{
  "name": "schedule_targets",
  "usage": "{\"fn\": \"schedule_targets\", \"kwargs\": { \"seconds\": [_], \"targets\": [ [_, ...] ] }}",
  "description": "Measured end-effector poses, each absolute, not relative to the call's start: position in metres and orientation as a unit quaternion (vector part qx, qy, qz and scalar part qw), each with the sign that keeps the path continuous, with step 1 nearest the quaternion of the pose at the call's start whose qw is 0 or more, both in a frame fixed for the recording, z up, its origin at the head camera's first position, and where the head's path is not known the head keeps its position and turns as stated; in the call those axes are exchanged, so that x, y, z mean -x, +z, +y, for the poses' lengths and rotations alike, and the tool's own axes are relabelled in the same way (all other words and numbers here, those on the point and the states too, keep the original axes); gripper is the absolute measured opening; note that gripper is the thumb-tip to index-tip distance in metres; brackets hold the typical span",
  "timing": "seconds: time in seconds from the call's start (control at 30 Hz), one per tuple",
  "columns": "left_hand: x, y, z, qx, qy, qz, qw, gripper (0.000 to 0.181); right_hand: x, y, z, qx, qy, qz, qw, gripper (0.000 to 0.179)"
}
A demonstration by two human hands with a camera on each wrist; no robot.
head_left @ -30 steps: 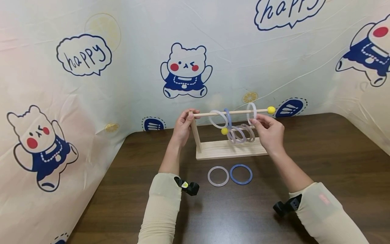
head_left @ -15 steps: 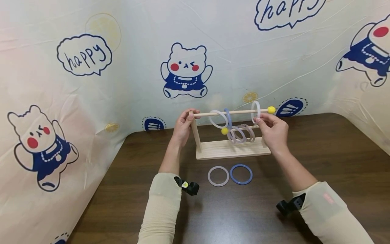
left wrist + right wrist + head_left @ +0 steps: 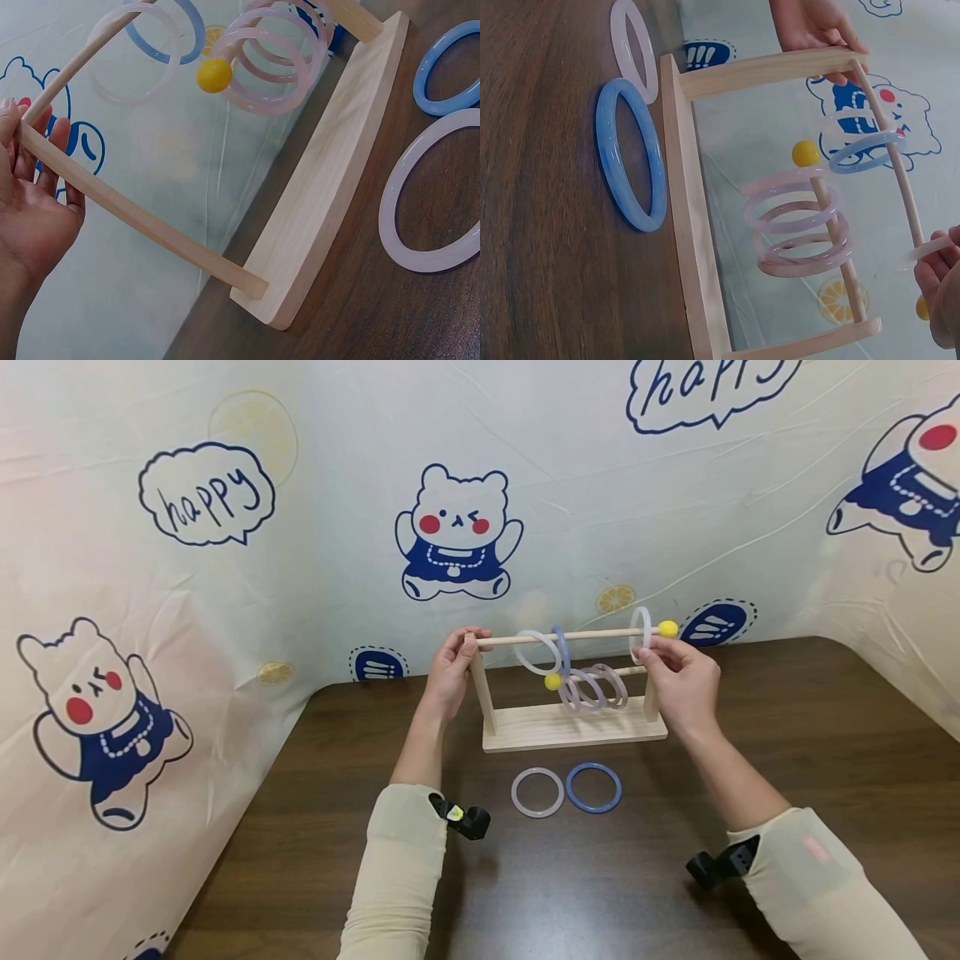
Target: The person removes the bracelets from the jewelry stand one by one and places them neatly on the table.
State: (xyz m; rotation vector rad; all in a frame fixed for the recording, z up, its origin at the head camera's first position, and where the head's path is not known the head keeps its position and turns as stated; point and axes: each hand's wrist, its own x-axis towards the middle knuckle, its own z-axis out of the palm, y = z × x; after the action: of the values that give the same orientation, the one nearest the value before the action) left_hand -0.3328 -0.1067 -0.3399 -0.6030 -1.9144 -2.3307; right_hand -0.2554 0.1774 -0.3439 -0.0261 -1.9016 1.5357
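Note:
In the head view a wooden ring stand (image 3: 570,735) is on the table. My left hand (image 3: 448,675) grips the top of its left post, where the upper rod (image 3: 592,636) begins. Between thumb and fingers my right hand (image 3: 684,687) pinches a whitish translucent ring (image 3: 647,620). That ring encircles the upper rod just left of its yellow end ball (image 3: 668,628). Farther left on the same rod hang another whitish ring (image 3: 538,672) and a blue ring (image 3: 199,34). Several pinkish and lilac rings (image 3: 791,225) hang on the lower rod, which ends in a yellow ball (image 3: 214,76).
A pale lilac ring (image 3: 514,793) and a blue ring (image 3: 593,811) lie flat on the dark wooden table (image 3: 585,893), in front of the stand. Behind the table hangs a printed cloth (image 3: 345,568). Each sleeve carries a small black camera.
The right hand has slid its whitish ring rightward along the upper rod, closer to the yellow end ball. The left hand and the stand have stayed put.

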Motion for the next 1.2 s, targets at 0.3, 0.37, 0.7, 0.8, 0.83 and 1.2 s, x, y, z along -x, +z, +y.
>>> {"fn": "schedule_targets", "kwargs": {
  "seconds": [0.3,0.37,0.7,0.8,0.83,1.2],
  "targets": [
    [0.333,-0.34,-0.107,0.193,-0.759,-0.621,0.032,0.013,0.254,-0.343,0.181,0.021,0.577,-0.741,0.342,0.023],
    [0.333,-0.34,-0.107,0.193,-0.759,-0.621,0.032,0.013,0.254,-0.343,0.183,0.021,0.576,-0.742,0.343,0.023],
    [0.332,-0.34,-0.106,0.197,-0.758,-0.62,0.035,0.013,0.255,-0.344,0.188,0.046,0.574,-0.741,0.345,0.024],
    [0.332,-0.34,-0.106,0.196,-0.759,-0.62,0.035,0.013,0.254,-0.344,0.189,0.056,0.571,-0.74,0.351,0.024],
    [0.332,-0.34,-0.106,0.197,-0.759,-0.619,0.034,0.013,0.254,-0.344,0.189,0.059,0.571,-0.739,0.353,0.024],
    [0.333,-0.341,-0.106,0.203,-0.766,-0.609,0.036,0.013,0.252,-0.341,0.197,0.069,0.587,-0.713,0.378,0.024]
  ]
}}
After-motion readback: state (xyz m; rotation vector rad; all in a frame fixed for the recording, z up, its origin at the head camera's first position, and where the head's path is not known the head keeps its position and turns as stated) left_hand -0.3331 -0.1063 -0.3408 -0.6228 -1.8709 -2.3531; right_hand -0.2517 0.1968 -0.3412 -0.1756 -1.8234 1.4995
